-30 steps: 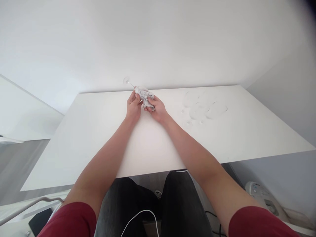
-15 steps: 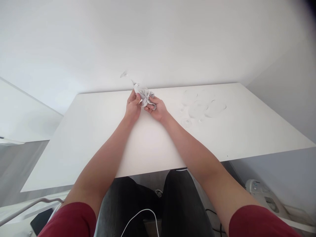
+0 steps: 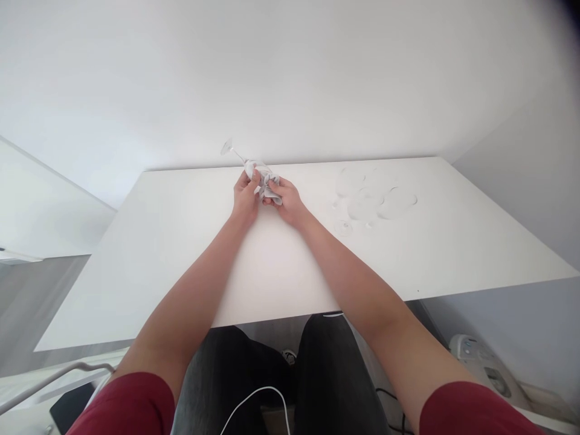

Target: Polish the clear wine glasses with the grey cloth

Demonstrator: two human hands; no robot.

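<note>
My left hand (image 3: 246,194) is wrapped around the bowl of a clear wine glass (image 3: 227,147). The glass is tilted, its stem and foot pointing up and left toward the wall. My right hand (image 3: 289,200) grips a crumpled light grey cloth (image 3: 273,192) pressed against the open end of the bowl. Some of the cloth shows around the bowl; how far it reaches inside is hard to tell. Both hands are close together above the far part of the white table (image 3: 181,260).
Several clear stemmed glasses (image 3: 362,205), faint against the white, are on the table to the right. A plain white wall (image 3: 290,78) rises behind the far edge. Below lie a white cable (image 3: 267,388) and, lower right, a whitish appliance (image 3: 480,362).
The wine glass has turned slightly in my hands, its foot now a little lower. My right hand and the cloth have moved slightly closer to my left hand.
</note>
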